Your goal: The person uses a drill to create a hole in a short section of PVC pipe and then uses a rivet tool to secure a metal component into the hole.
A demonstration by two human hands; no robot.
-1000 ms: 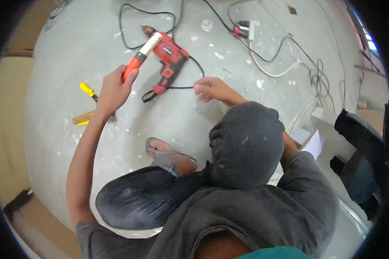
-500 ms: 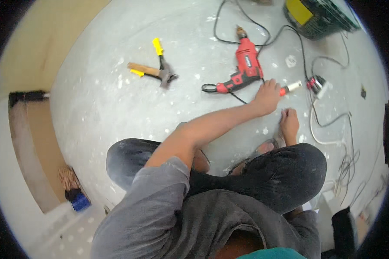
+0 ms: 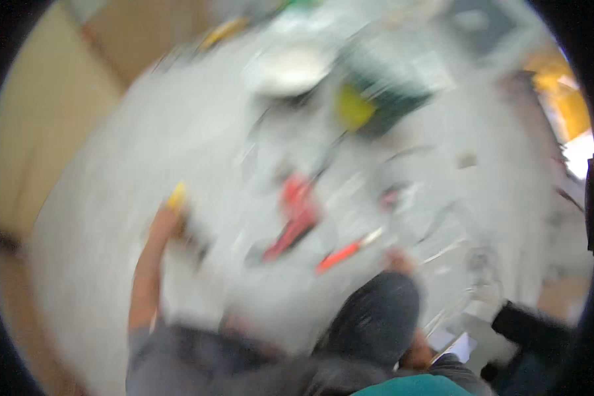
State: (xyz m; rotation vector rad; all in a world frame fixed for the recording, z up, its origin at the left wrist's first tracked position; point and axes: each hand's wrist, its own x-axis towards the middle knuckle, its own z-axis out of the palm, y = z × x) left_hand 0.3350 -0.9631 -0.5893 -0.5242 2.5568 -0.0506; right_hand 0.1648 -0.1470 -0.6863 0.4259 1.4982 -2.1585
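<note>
My left hand [image 3: 167,214], smeared by motion, reaches to the yellow-handled tools [image 3: 177,195] and the blurred hammer beside them at centre-left. An orange-and-white tool [image 3: 340,257] lies on the grey floor, out of my left hand, right of the red drill [image 3: 299,204] and its cord. My right hand [image 3: 399,263] is a blurred patch just beyond my dark-trousered knee, near that orange-and-white tool; its fingers are unreadable.
A dark green bucket with a yellow patch [image 3: 386,99] and a pale round container [image 3: 290,69] stand at the back. Cables and a small power strip [image 3: 393,197] lie to the right. A tan wall or board [image 3: 59,125] runs along the left, dark items at lower right [image 3: 528,330].
My left hand has let go of the orange-and-white tool and moved left to the yellow-handled tools. The view has swung, bringing the bucket and containers further in and blurring the picture.
</note>
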